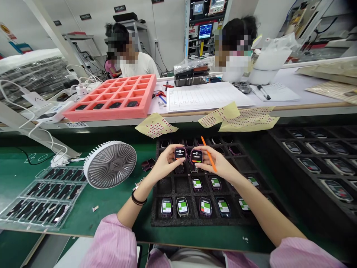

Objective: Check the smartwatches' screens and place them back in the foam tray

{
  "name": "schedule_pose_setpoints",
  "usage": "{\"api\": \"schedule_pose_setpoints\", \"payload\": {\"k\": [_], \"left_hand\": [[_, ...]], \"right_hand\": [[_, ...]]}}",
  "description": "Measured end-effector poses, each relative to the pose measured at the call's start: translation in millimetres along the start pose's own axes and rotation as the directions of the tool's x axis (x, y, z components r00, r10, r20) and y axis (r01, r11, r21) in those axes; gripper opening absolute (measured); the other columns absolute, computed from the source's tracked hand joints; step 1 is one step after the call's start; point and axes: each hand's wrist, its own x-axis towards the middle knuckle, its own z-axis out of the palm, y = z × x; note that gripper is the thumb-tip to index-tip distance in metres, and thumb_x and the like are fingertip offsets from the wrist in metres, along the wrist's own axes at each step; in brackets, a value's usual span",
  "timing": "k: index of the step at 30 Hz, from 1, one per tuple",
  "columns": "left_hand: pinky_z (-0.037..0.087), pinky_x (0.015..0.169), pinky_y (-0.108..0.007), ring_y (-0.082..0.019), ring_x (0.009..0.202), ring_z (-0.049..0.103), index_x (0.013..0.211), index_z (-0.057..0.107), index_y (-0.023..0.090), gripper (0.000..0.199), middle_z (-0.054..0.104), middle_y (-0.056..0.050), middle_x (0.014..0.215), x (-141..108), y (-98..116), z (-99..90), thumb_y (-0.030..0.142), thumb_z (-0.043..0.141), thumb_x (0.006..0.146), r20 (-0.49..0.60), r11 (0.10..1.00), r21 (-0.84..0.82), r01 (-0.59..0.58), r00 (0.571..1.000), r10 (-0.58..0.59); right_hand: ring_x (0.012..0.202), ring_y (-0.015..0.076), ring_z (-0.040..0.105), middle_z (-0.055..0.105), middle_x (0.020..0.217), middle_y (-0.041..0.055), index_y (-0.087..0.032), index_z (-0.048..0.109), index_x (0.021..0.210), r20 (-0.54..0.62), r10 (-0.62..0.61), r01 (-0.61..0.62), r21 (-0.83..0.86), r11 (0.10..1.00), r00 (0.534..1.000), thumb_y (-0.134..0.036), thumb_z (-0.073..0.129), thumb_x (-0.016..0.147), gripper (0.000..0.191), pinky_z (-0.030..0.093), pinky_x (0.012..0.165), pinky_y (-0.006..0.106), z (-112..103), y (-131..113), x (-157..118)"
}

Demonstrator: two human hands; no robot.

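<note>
My left hand (pixel 166 163) pinches a small smartwatch (pixel 180 153) with a lit screen, and my right hand (pixel 214 162) pinches a second smartwatch (pixel 196 156) beside it. The two watches nearly touch, held above a black foam tray (pixel 169 186) with compartments. An orange stylus (pixel 209 155) also sits in my right hand, angled across the fingers. Several more watches lie in the tray, most showing green-and-white screens (pixel 205 207). My hands hide the tray's upper middle compartments.
A grey desk fan (pixel 109 165) and a clear tray of dark parts (pixel 46 197) lie left on the green mat. A black tray of watches (pixel 315 163) lies right. Beyond stand a pink foam tray (pixel 114 97), printed sheets and two co-workers.
</note>
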Motion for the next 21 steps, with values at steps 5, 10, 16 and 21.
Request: {"api": "schedule_pose_setpoints", "payload": {"k": [5, 10, 16, 21], "left_hand": [[0.051, 0.075, -0.024, -0.016, 0.092, 0.062, 0.122, 0.051, 0.02, 0.049, 0.06, -0.009, 0.118, 0.5, -0.3, -1.3, 0.029, 0.072, 0.078, 0.027, 0.998, 0.054, -0.021, 0.999, 0.02], [0.044, 0.052, -0.018, -0.012, 0.077, 0.063, 0.122, 0.051, 0.019, 0.04, 0.059, -0.008, 0.113, 0.4, 1.3, 0.3, 0.036, 0.06, 0.087, 0.013, 1.0, 0.011, 0.006, 1.0, -0.006], [0.042, 0.048, -0.017, -0.011, 0.071, 0.062, 0.119, 0.054, 0.018, 0.04, 0.062, -0.008, 0.108, 0.7, 2.5, 1.9, 0.042, 0.058, 0.087, -0.001, 1.0, 0.008, -0.006, 1.0, 0.006], [0.041, 0.047, -0.018, -0.011, 0.066, 0.063, 0.115, 0.059, 0.017, 0.036, 0.066, -0.006, 0.097, 0.6, 5.3, 4.0, 0.043, 0.052, 0.09, -0.026, 0.999, 0.031, 0.026, 0.999, -0.025]], "right_hand": [[0.072, 0.0163, 0.065, 0.063, 0.094, 0.0059, -0.022, 0.052, 0.116, 0.011, 0.016, -0.016, 0.077, 0.997, 1.0, -0.034, 0.071, 0.077, 0.044, 0.039, 0.04, 0.019, -0.3, 0.7, 0.5], [0.071, 0.015, 0.064, 0.062, 0.099, 0.0065, -0.022, 0.054, 0.112, -0.001, 0.014, -0.014, 0.081, 0.997, 1.0, -0.035, 0.071, 0.078, 0.04, 0.037, 0.04, 0.019, 1.4, -3.3, -0.6], [0.061, 0.0116, 0.059, 0.061, 0.088, 0.0032, -0.022, 0.056, 0.107, -0.058, 0.039, -0.033, 0.109, 0.993, 0.998, -0.04, 0.069, 0.078, 0.037, 0.034, 0.04, 0.02, 4.3, -7.5, -1.4], [0.056, 0.0103, 0.055, 0.059, 0.077, 0.0003, -0.022, 0.06, 0.101, -0.098, 0.048, -0.039, 0.093, 0.995, 0.994, -0.043, 0.07, 0.077, 0.034, 0.034, 0.04, 0.021, 4.3, -6.4, -1.5]]}}
